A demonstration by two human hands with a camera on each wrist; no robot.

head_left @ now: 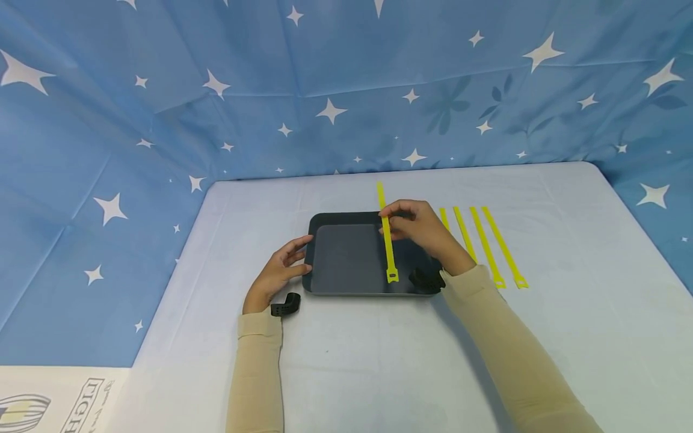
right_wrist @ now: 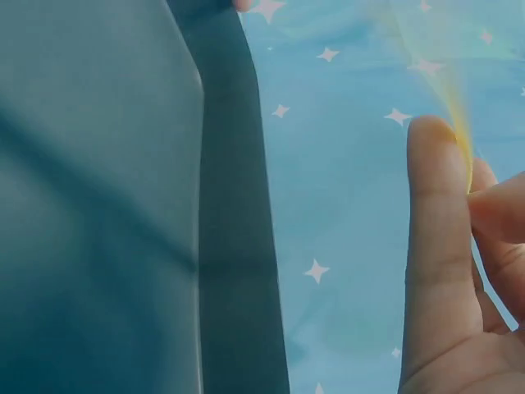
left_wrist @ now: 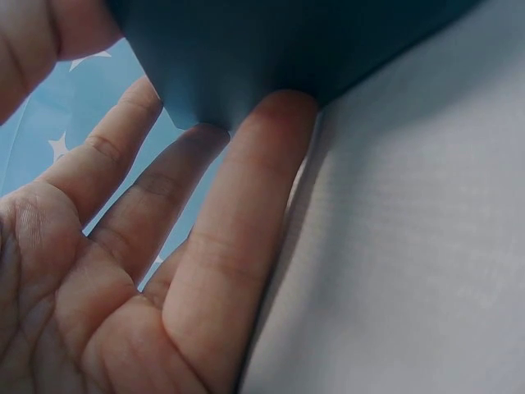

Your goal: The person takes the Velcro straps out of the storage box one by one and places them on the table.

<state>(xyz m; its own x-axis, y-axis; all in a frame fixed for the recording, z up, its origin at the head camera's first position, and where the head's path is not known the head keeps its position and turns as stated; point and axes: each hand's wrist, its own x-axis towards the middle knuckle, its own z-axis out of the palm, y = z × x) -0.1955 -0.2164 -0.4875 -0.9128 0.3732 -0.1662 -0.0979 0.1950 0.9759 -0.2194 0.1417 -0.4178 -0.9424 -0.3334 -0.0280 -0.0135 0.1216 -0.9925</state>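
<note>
A dark grey rectangular tray [head_left: 346, 258] lies on the white-covered table. My left hand [head_left: 278, 270] is at its left side, fingers fairly straight. In the left wrist view, the fingertips [left_wrist: 283, 107] touch the tray's outer wall, low down near the cloth. Over the tray, my right hand [head_left: 419, 228] pinches a yellow strap-type cable tie [head_left: 388, 246] between thumb and fingers. The tie's slotted end points toward me, and its plain tail extends past the far rim. The right wrist view shows this tie [right_wrist: 459, 123] blurred at the fingertips.
Several more yellow cable ties [head_left: 503, 246] lie side by side to the right of the tray, partly hidden by my right hand and wrist. A blue curtain with white stars [head_left: 325, 90] hangs behind the table. Printed fabric [head_left: 54, 397] shows at the lower left.
</note>
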